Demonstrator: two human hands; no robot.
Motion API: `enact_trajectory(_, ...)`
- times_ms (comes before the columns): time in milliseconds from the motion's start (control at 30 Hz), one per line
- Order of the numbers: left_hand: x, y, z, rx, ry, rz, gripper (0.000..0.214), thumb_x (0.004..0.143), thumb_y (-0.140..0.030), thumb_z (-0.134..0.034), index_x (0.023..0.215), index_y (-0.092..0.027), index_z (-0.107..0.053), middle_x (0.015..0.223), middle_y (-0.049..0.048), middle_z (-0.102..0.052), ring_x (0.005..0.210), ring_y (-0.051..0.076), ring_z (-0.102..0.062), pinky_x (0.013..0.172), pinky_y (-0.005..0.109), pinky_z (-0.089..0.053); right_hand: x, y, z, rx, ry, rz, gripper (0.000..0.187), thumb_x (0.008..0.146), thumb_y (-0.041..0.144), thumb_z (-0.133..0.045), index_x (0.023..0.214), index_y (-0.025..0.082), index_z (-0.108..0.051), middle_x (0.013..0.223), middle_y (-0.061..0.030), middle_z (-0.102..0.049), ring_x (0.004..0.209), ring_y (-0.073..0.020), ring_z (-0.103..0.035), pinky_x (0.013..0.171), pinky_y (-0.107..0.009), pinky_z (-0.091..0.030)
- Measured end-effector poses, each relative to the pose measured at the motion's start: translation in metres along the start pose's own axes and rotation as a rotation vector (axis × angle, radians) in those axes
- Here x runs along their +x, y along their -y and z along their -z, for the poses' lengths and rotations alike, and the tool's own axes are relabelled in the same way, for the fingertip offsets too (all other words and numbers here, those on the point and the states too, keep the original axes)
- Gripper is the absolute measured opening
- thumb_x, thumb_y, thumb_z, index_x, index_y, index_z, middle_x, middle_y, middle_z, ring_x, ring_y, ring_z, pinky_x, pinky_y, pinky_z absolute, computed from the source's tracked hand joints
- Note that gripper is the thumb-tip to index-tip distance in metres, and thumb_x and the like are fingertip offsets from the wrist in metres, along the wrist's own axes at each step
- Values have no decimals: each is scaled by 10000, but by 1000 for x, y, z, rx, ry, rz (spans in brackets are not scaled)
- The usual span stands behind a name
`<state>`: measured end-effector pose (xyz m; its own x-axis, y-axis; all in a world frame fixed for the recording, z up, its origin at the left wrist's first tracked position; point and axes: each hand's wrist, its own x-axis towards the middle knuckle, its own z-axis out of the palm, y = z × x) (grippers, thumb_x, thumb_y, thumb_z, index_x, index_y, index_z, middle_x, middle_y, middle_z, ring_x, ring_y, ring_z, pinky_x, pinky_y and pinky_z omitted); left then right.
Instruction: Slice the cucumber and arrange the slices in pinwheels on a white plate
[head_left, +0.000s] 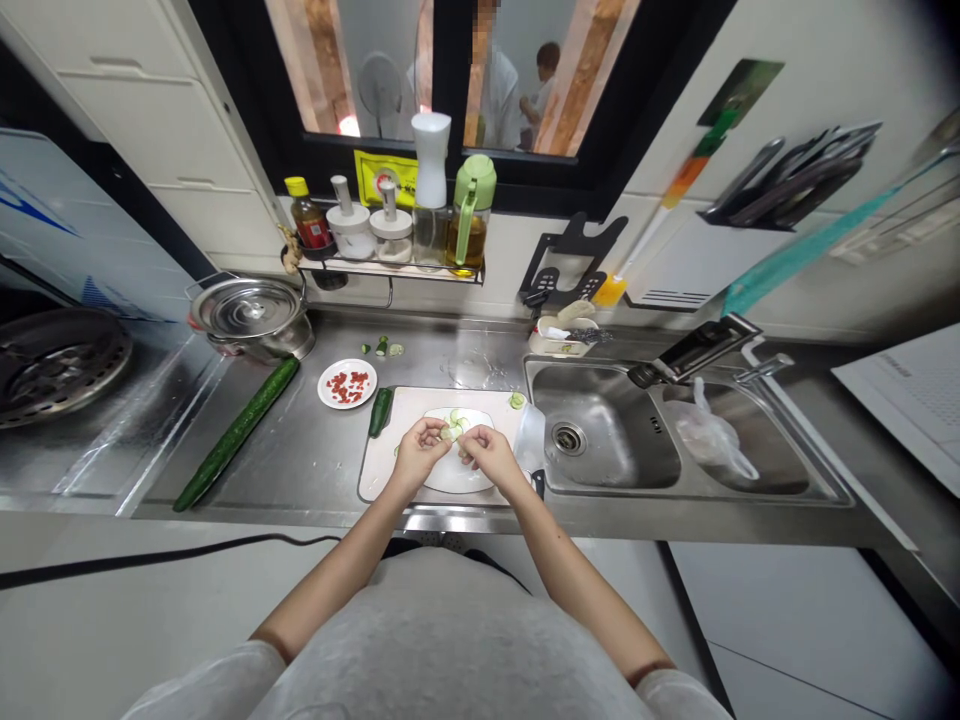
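Observation:
Over a white plate (474, 474) on the cutting board (382, 478), both hands come close together at some thin, pale green cucumber slices (456, 424). My left hand (420, 447) pinches a slice between thumb and fingers. Just to the right, my right hand (486, 452) has its fingers closed at the slices' edge; its fingertips partly hide what they hold. A cut cucumber piece (381, 412) lies at the board's left edge, and a few slices (517, 400) sit at its top right corner. A kitchen knife (531, 435) rests along the board's right side.
A whole cucumber (238, 432) lies left of a small plate (328, 399) with chopped red pieces. Behind it stand a lidded steel pot (259, 318) and a rack (390, 268) with seasoning bottles. The double sink (611, 440) is at the right, with a plastic bag (709, 437) inside.

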<state>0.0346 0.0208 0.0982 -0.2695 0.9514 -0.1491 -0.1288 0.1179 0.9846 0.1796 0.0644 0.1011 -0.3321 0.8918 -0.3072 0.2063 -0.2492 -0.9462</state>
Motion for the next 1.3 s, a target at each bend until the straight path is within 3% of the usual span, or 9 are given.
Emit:
enact_trajectory(133, 4, 7, -6, 25, 8, 16, 333, 597, -288, -692, 879, -180, -552, 690, -30, -534, 633, 84, -488, 636, 208, -393, 4, 1, 11, -26, 33, -41, 222, 715, 375, -636, 752, 187, -523, 557, 15, -609, 454, -98, -549, 389, -172, -379)
enact_trajectory(400, 26, 34, -24, 93, 53, 50, 273, 599, -251, -704, 844, -172, -613, 616, -53, -508, 539, 67, -436, 564, 201, -356, 34, -14, 42, -181, 87, 69, 98, 703, 270, -588, 725, 184, -545, 495, 67, -508, 439, -82, -460, 440, -192, -376)
enact_trajectory(633, 43, 54, -38, 484, 66, 119, 161, 643, -238, -703, 792, -187, -669, 670, -14, -625, 621, 116, -549, 625, 228, -395, 52, -26, 63, -639, 77, 110, 41, 716, 167, -570, 720, 158, -610, 616, 26, -593, 580, -95, -515, 578, -199, -391)
enact_trajectory(833, 44, 60, -50, 733, 122, 196, 101, 680, -259, -673, 772, -219, -684, 737, 3, -685, 707, 156, -603, 614, 238, -380, 57, -36, 66, -838, 81, 60, 30, 713, 138, -605, 706, 159, -625, 673, 2, -631, 619, -106, -518, 601, -205, -362)
enact_trajectory(1300, 50, 64, -61, 992, 190, 279, 118, 749, -295, -625, 844, -256, -682, 909, -7, -719, 857, 157, -634, 665, 225, -409, 64, -49, 63, -1080, 102, 9, 73, 775, 176, -595, 833, 169, -639, 822, -49, -661, 741, -143, -552, 621, -219, -312)
